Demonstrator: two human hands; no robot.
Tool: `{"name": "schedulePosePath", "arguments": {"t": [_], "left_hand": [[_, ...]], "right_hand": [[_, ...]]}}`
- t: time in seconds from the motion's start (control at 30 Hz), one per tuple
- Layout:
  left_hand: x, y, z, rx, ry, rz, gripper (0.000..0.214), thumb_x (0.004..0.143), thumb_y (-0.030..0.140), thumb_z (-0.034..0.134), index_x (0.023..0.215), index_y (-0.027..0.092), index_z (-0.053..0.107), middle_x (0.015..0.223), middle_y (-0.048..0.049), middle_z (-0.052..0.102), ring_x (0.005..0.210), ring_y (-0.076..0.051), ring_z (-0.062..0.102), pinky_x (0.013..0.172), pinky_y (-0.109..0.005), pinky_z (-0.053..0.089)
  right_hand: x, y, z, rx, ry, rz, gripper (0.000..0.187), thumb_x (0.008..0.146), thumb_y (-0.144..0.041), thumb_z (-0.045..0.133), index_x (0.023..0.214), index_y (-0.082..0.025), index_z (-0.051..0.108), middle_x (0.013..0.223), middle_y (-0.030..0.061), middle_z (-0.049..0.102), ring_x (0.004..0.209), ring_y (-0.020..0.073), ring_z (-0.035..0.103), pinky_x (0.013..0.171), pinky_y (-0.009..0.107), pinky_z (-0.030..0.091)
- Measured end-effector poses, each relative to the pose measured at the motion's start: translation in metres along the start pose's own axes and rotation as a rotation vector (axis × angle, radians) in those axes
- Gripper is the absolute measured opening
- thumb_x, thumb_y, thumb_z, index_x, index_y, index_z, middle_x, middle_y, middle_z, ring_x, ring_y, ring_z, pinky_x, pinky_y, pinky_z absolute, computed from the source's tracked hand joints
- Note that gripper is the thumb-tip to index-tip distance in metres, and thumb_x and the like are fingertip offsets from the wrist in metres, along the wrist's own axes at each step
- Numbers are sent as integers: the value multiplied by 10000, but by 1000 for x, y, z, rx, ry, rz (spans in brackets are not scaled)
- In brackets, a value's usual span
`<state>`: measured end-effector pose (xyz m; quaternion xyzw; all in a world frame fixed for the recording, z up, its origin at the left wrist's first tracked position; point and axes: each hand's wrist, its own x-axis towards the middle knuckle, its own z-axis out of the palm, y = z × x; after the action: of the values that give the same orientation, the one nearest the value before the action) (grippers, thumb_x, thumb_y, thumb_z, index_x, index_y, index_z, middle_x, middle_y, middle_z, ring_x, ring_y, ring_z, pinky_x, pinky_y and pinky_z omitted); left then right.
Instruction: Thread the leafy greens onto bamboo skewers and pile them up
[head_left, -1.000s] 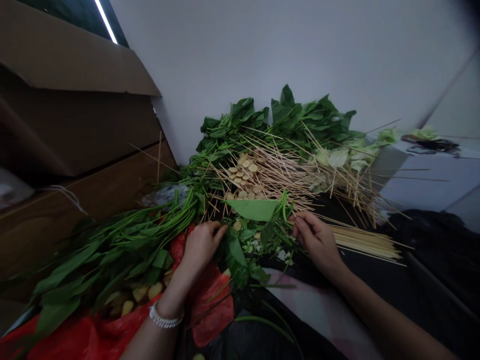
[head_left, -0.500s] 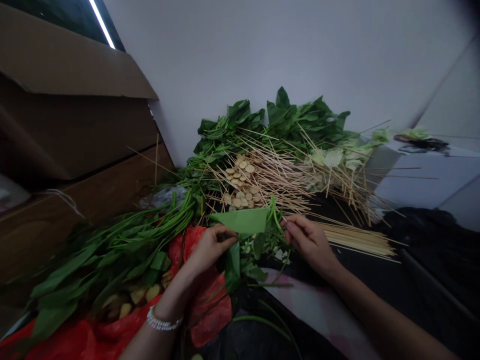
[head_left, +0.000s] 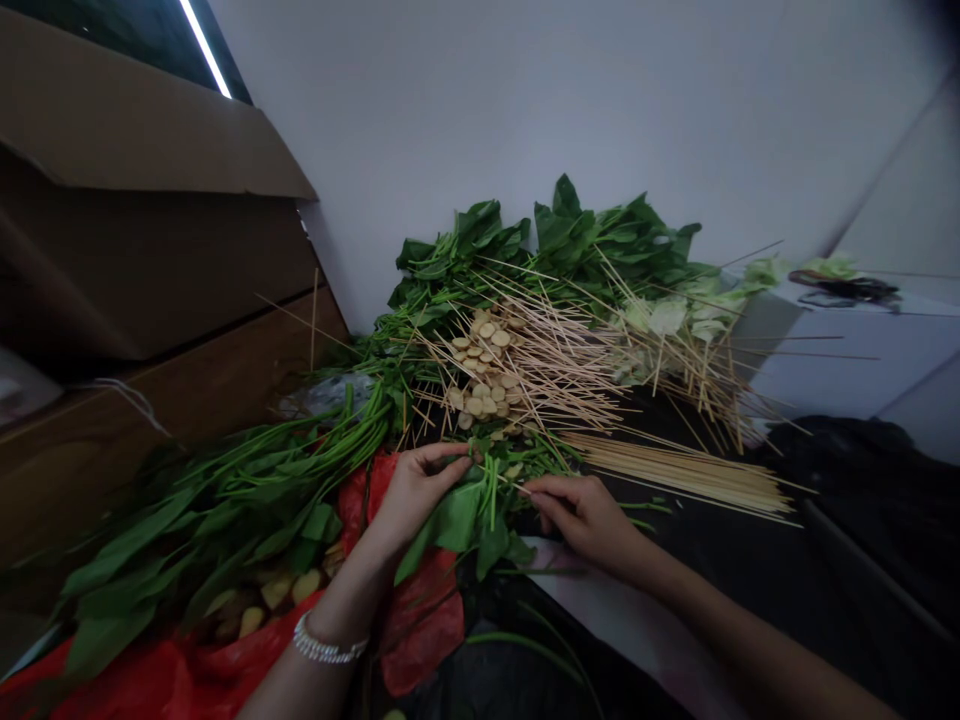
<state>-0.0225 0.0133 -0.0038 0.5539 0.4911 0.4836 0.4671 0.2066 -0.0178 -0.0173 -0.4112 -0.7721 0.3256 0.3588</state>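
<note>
My left hand (head_left: 412, 495) pinches a bunch of green leafy stems (head_left: 469, 505), thumb and fingers closed on the leaves. Just to the right, my right hand (head_left: 581, 515) has its fingers curled and pinched around the thin end of a bamboo skewer next to the same stems. A heap of bamboo skewers (head_left: 570, 365) lies just beyond both hands, with small round tan slices (head_left: 484, 375) scattered on it. A neat bundle of skewers (head_left: 690, 475) lies to the right of my right hand.
Long green vegetables (head_left: 225, 490) stretch to the left over a red plastic bag (head_left: 420, 620) with pale chunks (head_left: 281, 590). More leafy greens (head_left: 570, 240) pile against the white wall. Cardboard boxes (head_left: 150, 240) stand at left. Pale cabbage leaves (head_left: 675, 315) lie at right.
Both hands dropped lower and drew closer together. The broad leaf held up between them half a second ago is now down, folded among the stems under my left fingers.
</note>
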Motion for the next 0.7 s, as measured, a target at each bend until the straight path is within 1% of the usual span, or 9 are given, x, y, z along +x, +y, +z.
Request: {"name": "schedulePosePath", "arguments": {"t": [0.17, 0.37, 0.53, 0.7], "left_hand": [[-2, 1, 4, 76, 25, 40, 326, 641, 374, 804, 878, 150, 782, 889, -98, 784, 814, -245, 726, 741, -319, 574], [-2, -1, 4, 59, 20, 24, 304, 645, 344, 801, 881, 153, 786, 884, -95, 784, 794, -227, 722, 734, -302, 564], [-3, -3, 4, 11, -24, -6, 313, 679, 372, 782, 910, 160, 782, 887, -90, 782, 783, -221, 715, 689, -291, 557], [-4, -4, 4, -13, -34, 1, 332, 702, 409, 765, 914, 154, 773, 881, -94, 774, 789, -216, 706, 696, -290, 550]], "right_hand": [[0, 3, 3, -37, 52, -4, 268, 928, -252, 488, 943, -188, 747, 579, -1, 666, 530, 136, 589, 550, 225, 435], [0, 4, 3, -43, 62, -8, 270, 929, -254, 493, 962, -195, 755, 582, -3, 670, 544, 138, 605, 566, 230, 449], [0, 3, 4, -29, 61, 0, 280, 926, -258, 489, 960, -190, 758, 578, -2, 660, 530, 133, 588, 544, 229, 433], [0, 4, 4, -28, 61, -5, 282, 926, -253, 486, 964, -195, 759, 575, -4, 653, 523, 129, 580, 537, 228, 426]]}}
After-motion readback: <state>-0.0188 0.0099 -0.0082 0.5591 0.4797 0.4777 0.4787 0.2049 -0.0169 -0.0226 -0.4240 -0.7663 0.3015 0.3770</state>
